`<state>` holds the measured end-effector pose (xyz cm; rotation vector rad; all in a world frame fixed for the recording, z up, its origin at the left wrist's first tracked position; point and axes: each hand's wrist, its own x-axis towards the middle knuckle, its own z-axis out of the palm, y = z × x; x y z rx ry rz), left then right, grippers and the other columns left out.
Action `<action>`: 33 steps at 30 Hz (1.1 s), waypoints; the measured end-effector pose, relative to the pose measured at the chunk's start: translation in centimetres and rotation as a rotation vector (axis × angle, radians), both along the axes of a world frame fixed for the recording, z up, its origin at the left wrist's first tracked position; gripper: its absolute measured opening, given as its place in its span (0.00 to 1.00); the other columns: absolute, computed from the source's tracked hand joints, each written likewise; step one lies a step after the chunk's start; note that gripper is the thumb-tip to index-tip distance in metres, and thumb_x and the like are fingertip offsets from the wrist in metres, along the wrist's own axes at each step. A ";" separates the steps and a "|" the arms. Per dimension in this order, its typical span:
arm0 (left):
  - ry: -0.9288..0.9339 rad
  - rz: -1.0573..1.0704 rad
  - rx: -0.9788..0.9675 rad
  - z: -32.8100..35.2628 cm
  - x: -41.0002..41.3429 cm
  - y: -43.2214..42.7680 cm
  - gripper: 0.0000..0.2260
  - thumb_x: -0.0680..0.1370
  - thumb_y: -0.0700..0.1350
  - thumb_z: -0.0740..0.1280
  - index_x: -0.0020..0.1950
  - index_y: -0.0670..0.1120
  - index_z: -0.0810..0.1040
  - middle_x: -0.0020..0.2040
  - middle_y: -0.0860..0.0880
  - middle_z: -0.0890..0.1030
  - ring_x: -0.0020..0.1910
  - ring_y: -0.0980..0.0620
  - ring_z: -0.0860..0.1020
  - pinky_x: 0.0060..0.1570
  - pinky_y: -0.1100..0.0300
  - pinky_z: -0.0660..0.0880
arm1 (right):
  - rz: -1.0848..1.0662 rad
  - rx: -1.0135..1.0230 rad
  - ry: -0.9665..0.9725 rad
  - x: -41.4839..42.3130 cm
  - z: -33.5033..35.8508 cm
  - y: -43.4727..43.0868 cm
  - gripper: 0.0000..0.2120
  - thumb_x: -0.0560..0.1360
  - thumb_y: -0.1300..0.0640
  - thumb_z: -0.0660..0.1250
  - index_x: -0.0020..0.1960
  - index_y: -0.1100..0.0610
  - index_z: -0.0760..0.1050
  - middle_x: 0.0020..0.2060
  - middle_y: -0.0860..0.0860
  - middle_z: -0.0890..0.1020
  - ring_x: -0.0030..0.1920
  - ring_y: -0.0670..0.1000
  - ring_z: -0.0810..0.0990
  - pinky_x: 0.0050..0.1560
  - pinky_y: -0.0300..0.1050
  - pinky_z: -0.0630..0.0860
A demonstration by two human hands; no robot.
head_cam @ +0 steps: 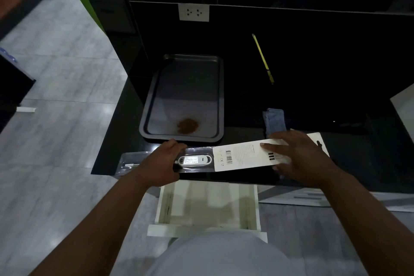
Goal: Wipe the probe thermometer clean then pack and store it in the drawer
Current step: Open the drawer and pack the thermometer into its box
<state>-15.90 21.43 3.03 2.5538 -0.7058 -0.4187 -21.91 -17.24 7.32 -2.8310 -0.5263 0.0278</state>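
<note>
The probe thermometer (195,160) lies in a clear plastic tray (132,160) at the counter's front edge, its white body partly out of a white card sleeve (242,154) with a barcode. My left hand (160,161) grips the plastic tray at the thermometer's left end. My right hand (298,152) holds the card sleeve from above. A folded blue cloth (275,120) lies just behind the sleeve. Below the counter a white drawer (209,206) stands pulled out, nothing visible inside.
A dark baking tray (156,101) with a brown powder patch (187,125) sits behind my left hand. A yellow pen-like stick (263,58) lies farther back on the black counter (313,74). A white wall socket (193,12) is at the back. Grey floor tiles lie left.
</note>
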 end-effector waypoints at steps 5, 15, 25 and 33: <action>0.002 -0.015 0.005 0.0 -0.1 -0.3 0.30 0.64 0.43 0.76 0.63 0.51 0.70 0.58 0.53 0.71 0.55 0.54 0.70 0.49 0.63 0.67 | 0.012 -0.030 0.004 0.0 -0.3 0.6 0.34 0.59 0.52 0.81 0.64 0.48 0.76 0.63 0.55 0.76 0.61 0.53 0.67 0.60 0.50 0.63; 0.010 -0.033 0.011 0.1 -0.2 -1.7 0.29 0.64 0.45 0.75 0.63 0.49 0.71 0.57 0.50 0.73 0.55 0.52 0.72 0.52 0.60 0.72 | -0.012 -0.042 0.083 -0.6 -1.4 3.4 0.35 0.62 0.48 0.79 0.67 0.45 0.72 0.63 0.52 0.75 0.61 0.56 0.72 0.59 0.48 0.64; -0.050 -0.102 0.110 0.4 -0.7 -4.9 0.33 0.66 0.49 0.75 0.69 0.49 0.66 0.61 0.49 0.71 0.58 0.50 0.70 0.51 0.55 0.74 | -0.034 -0.033 0.164 -0.1 -1.6 8.8 0.43 0.68 0.40 0.71 0.76 0.48 0.52 0.69 0.47 0.67 0.65 0.50 0.63 0.62 0.44 0.56; -0.097 -0.063 0.107 -0.3 0.4 -3.9 0.33 0.63 0.49 0.76 0.66 0.46 0.69 0.57 0.47 0.74 0.54 0.48 0.73 0.47 0.54 0.75 | -0.350 -0.246 0.226 -0.3 -1.8 6.0 0.47 0.64 0.29 0.65 0.75 0.49 0.54 0.72 0.50 0.64 0.63 0.56 0.72 0.59 0.52 0.71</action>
